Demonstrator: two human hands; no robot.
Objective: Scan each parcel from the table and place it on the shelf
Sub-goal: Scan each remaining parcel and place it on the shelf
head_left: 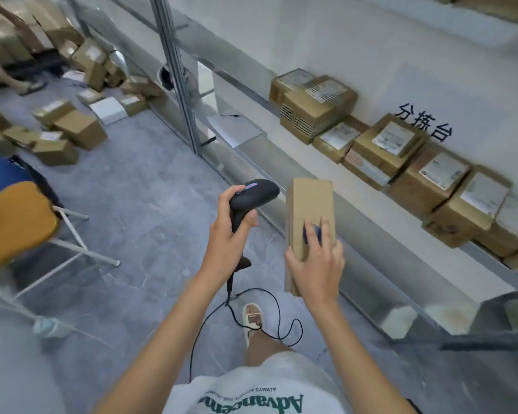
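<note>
Now, scanner: the left hand (226, 234) is gripping the black handheld scanner (251, 201) by its handle, nose aiming across at the parcel, presumably hunting for a barcode; its cable (210, 321) is trailing down to the floor.
Parcel: the right hand (317, 264) is clasping a tall brown cardboard parcel (310, 210) from its near side, fingers wrapping one face, thumb on the adjoining one, holding it upright in the air just beside the scanner.
Why that hold: gripping low is leaving the upper faces bare for the beam, by the look of it.
Parcel's look: plain kraft card, narrow and box-shaped, a dark blue patch peeking out under the fingers; no white label is showing on the faces in view.
Shelf: the white shelf (371, 201) is running along to the right, already carrying a row of labelled boxes (401, 153).
Stage: scanning looks to be underway, shelving not yet done.
Floor: more boxes (72, 130) are lying scattered far left.
</note>
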